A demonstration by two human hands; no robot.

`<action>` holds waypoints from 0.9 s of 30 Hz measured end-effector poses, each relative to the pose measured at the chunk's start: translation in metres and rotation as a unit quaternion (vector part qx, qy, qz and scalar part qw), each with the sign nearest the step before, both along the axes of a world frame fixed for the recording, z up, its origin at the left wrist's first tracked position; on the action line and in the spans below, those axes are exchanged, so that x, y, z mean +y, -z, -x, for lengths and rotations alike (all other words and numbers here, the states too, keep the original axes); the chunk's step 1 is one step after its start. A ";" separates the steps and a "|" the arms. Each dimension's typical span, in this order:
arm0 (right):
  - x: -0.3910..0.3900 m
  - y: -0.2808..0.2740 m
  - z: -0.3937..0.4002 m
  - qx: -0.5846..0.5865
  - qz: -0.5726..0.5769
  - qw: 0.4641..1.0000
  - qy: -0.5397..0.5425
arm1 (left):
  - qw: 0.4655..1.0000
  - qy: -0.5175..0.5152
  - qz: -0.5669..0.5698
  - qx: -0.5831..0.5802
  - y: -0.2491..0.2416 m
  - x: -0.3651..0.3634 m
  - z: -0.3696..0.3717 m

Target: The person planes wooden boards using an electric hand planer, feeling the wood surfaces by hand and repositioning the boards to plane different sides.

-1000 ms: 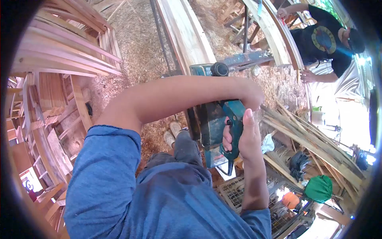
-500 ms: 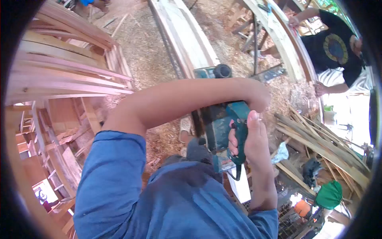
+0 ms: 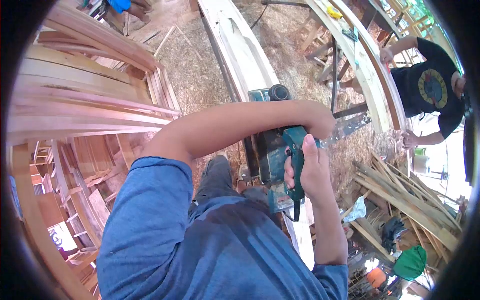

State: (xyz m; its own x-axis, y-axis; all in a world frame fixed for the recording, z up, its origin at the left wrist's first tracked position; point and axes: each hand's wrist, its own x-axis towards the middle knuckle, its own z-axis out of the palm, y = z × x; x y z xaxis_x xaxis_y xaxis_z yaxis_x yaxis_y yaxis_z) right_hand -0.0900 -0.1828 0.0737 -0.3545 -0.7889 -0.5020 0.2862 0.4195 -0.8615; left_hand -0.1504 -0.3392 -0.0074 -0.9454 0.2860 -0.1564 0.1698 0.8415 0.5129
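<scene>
**Teal and black handheld power planer (image 3: 271, 159) gripped above a long pale wooden board (image 3: 245, 55)**

At the far left, a stack of pale and pinkish wooden planks (image 3: 85, 112) is seen, with upright wooden frames (image 3: 75, 200) below it. Next, a blue short sleeve (image 3: 150, 200) is worn on the left arm, which is stretched across the middle of the view.

The planer is positioned in the centre, partly hidden under that forearm, its round black knob (image 3: 279, 92) left visible beyond it. The board is seen running away past the knob, and shavings (image 3: 200, 75) are strewn over the ground.

The teal handle (image 3: 295, 155) is gripped by the right hand (image 3: 314, 170), with the fingers wrapped around it and the thumb laid along its side. The left hand (image 3: 320, 120) is bent down just beyond the thumb; its fingers are hidden, so whether anything is gripped cannot be told.

Farther right, a second pale board (image 3: 357, 65) is attended by a co-worker in a black T-shirt (image 3: 425, 85). Below, loose wooden strips (image 3: 410, 202) are heaped near a green cloth bundle (image 3: 410, 262).
</scene>
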 end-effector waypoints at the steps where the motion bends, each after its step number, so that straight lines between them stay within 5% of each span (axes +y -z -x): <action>1: -0.008 0.000 0.001 0.000 -0.002 1.000 0.001 | 1.000 -0.003 -0.003 -0.006 -0.001 -0.008 0.001; 27: -0.294 0.010 0.038 0.004 0.023 0.998 -0.053 | 1.000 0.010 -0.001 -0.013 -0.008 -0.304 0.024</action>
